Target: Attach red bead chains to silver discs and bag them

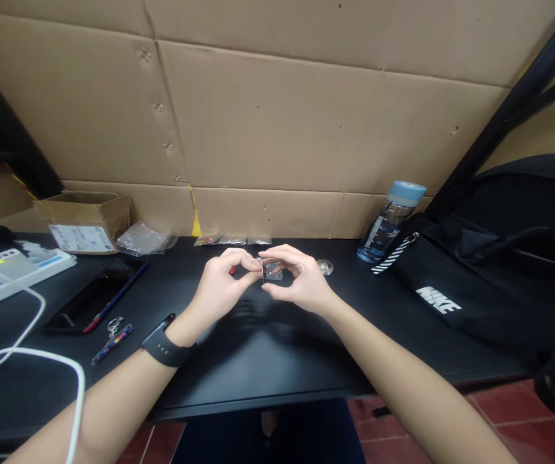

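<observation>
Above the middle of the black table [258, 348], my left hand [223, 283] and my right hand [301, 277] meet at the fingertips. Between them is a small, thin, flat piece [263, 270], seen edge-on and upright; both hands pinch it. A black watch is on my left wrist. Just behind the fingers lies a small clear plastic item [274, 275], partly hidden by my right hand. A bit of something red [232, 270] shows behind my left fingers. To the right of my right hand sits a small round clear item [325, 267].
Small bags [233, 240] line the cardboard wall. At left are an open box [88, 219], plastic bag [144, 238], power strip [16, 274], white cable, phone [96, 296] and keychain [113, 343]. A bottle [390, 222] and black backpack [490, 264] stand at right.
</observation>
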Demonstrator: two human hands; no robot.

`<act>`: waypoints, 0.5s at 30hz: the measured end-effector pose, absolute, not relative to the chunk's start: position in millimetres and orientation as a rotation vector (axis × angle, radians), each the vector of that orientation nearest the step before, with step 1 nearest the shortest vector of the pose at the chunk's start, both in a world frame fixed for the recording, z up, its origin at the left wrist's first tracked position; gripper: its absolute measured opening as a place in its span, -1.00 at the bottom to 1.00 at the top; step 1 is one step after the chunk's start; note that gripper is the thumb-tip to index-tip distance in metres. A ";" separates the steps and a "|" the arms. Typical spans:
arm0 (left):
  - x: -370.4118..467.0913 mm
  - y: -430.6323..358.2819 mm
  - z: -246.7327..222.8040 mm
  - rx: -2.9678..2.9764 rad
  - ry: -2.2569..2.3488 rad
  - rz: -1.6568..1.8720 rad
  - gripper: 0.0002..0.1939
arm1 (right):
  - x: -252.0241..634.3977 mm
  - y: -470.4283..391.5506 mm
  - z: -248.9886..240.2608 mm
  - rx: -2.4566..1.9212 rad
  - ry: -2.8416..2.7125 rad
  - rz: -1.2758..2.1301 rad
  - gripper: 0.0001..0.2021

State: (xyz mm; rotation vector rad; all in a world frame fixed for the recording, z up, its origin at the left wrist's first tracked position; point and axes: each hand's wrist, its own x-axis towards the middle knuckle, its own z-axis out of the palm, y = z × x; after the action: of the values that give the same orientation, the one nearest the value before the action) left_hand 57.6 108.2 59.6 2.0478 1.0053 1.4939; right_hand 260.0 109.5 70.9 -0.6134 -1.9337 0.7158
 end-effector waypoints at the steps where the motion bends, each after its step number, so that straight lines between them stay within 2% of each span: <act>1: 57.4 109.4 58.3 1.997 1.000 1.464 -0.93 | 259.8 109.4 70.6 -0.616 -1.948 0.688 -0.45; 5: 59.1 110.0 58.5 1.898 1.002 1.341 -0.87 | 259.7 109.7 70.1 -0.626 -1.967 0.630 -0.39; 10: 63.4 109.2 60.4 1.826 0.908 1.348 -0.80 | 261.8 110.8 71.6 -0.631 -1.960 0.542 -0.39; 15: 64.0 111.9 54.5 1.708 0.890 1.210 -0.59 | 261.9 110.4 74.1 -0.610 -2.008 0.443 -0.44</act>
State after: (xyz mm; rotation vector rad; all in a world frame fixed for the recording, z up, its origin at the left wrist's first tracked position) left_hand 64.0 111.9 54.5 1.7079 0.8896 1.2100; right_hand 261.9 110.4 74.1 -0.6099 -2.0083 0.4428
